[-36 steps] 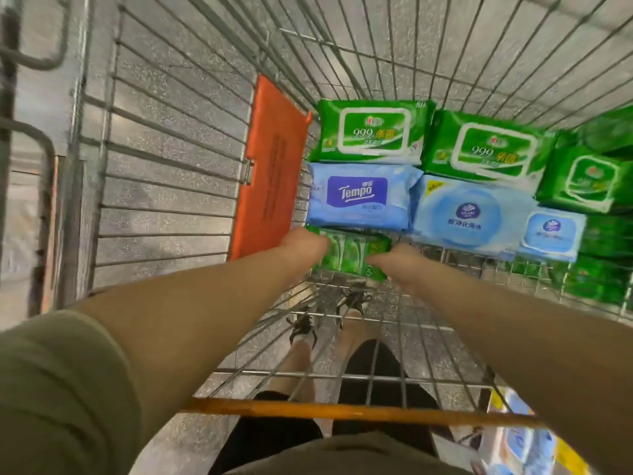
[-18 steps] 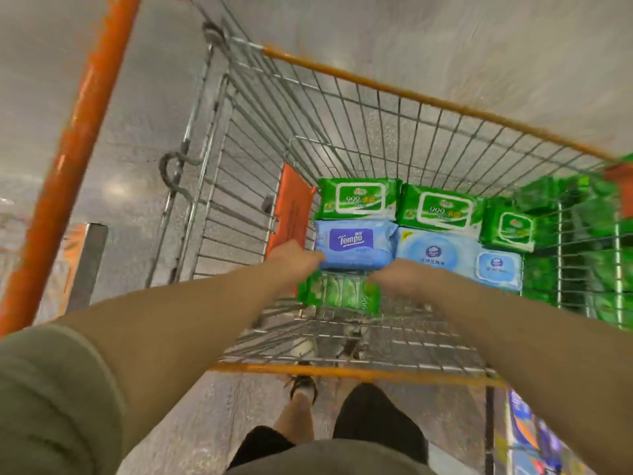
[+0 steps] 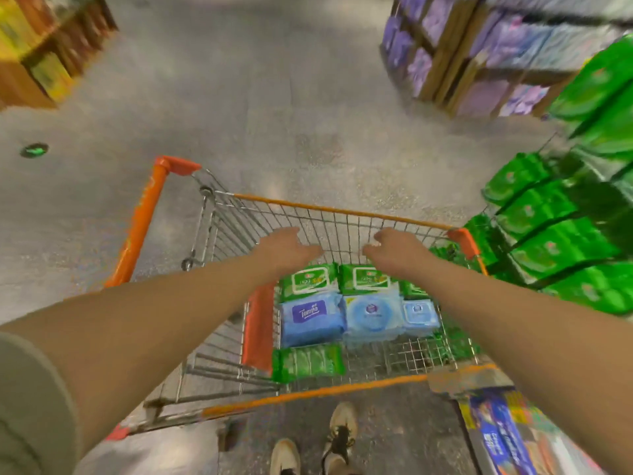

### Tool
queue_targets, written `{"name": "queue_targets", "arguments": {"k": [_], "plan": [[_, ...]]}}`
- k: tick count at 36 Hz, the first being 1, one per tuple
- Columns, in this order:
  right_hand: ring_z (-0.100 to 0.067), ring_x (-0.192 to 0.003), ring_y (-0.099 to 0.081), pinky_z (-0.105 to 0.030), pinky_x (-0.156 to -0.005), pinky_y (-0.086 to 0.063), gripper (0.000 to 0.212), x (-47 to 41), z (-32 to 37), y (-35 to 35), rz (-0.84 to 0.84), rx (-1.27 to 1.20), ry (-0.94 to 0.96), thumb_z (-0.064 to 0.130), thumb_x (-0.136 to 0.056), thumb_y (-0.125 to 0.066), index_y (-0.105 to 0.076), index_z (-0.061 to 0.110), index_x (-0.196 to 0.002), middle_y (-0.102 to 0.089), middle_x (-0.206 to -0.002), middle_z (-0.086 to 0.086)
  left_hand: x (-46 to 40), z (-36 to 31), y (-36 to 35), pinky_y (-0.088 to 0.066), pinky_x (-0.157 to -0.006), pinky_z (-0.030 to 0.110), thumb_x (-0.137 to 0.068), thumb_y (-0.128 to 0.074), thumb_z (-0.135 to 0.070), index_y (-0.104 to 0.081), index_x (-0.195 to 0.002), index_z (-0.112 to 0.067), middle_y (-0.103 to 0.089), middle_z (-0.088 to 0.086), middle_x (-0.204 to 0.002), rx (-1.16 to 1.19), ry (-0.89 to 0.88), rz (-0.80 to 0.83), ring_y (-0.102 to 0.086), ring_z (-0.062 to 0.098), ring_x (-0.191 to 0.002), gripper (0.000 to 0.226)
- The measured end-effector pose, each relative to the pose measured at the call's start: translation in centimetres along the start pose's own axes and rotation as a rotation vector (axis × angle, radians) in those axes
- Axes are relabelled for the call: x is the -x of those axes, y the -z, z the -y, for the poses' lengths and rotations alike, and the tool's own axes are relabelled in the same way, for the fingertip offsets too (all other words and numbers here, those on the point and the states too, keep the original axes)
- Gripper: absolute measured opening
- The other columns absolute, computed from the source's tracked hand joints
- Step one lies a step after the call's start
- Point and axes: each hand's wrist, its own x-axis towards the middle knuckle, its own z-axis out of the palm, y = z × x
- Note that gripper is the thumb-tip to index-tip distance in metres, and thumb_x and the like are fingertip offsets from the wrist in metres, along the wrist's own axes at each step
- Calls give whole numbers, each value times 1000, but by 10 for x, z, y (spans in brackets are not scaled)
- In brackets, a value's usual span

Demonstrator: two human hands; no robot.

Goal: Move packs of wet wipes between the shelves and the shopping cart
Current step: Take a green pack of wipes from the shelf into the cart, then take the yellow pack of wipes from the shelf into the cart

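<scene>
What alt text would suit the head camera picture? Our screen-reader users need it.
Both bare hands, left hand and right hand, reach out empty over a wire shopping cart. In the cart lie green and blue wipe packs, with one green pack nearest the person. Green packs fill the shelf on the right.

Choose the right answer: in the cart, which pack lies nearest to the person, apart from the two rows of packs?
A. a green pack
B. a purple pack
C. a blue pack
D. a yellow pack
A: the green pack lies alone on the cart floor, nearer to the person than the row of blue packs; both hands are above the cart and hold nothing.
</scene>
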Motion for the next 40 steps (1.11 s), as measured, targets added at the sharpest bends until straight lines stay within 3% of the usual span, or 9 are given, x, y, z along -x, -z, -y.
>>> {"name": "queue_targets", "arguments": {"k": [8,12,16,23,30,35,40], "plan": [[-33,-133,-49,-36,-106,-41,62,79,-36,79,-265,50,-46,44,-100,-49,-42,6,-148,-50,-148,-17,38,-108,33,-29,-121,37,-91,-66,-60,-31,-161,-24,-30,2,-167,-16,-291,-11,-34,26,-150,85],[-33,-125,-56,-41,-103,-48,72,120,-69,115,-372,89,-87,54,-92,-49,-43,7,-146,-62,-131,-18,60,-167,35,-31,-119,38,-90,-68,-58,-32,-160,-25,-32,1,-166,-50,-412,-25,-36,26,-149,85],[-37,-127,-53,-45,-106,-46,67,169,-110,148,-462,149,-130,53,-90,-51,-49,8,-140,-54,-140,-19,86,-225,25,-35,-116,37,-88,-69,-59,-35,-159,-24,-36,2,-165,-100,-546,-34,-44,27,-143,87],[-37,-134,-46,-45,-111,-39,72,271,-203,178,-562,170,-271,56,-94,-49,-43,7,-146,-48,-146,-20,151,-325,-22,-32,-116,36,-92,-63,-61,-33,-160,-22,-35,5,-165,-261,-780,3,-37,25,-149,84],[-39,-127,-50,-47,-106,-43,64,388,-295,182,-626,134,-443,53,-95,-52,-48,7,-139,-51,-138,-20,224,-418,-93,-31,-118,34,-93,-63,-58,-34,-160,-20,-37,8,-164,-311,-963,45,-37,26,-149,82],[-36,-123,-55,-41,-97,-46,53,460,-348,180,-727,77,-579,54,-91,-54,-55,17,-128,-55,-135,-15,267,-468,-143,-32,-116,31,-92,-65,-59,-35,-160,-20,-37,5,-164,-359,-1070,74,-38,23,-148,84],[-35,-123,-55,-40,-100,-46,52,516,-392,175,-784,6,-635,47,-94,-55,-54,15,-134,-56,-136,-15,295,-509,-178,-31,-118,32,-88,-65,-66,-35,-159,-25,-38,5,-163,-397,-1114,74,-39,24,-148,86]]}}
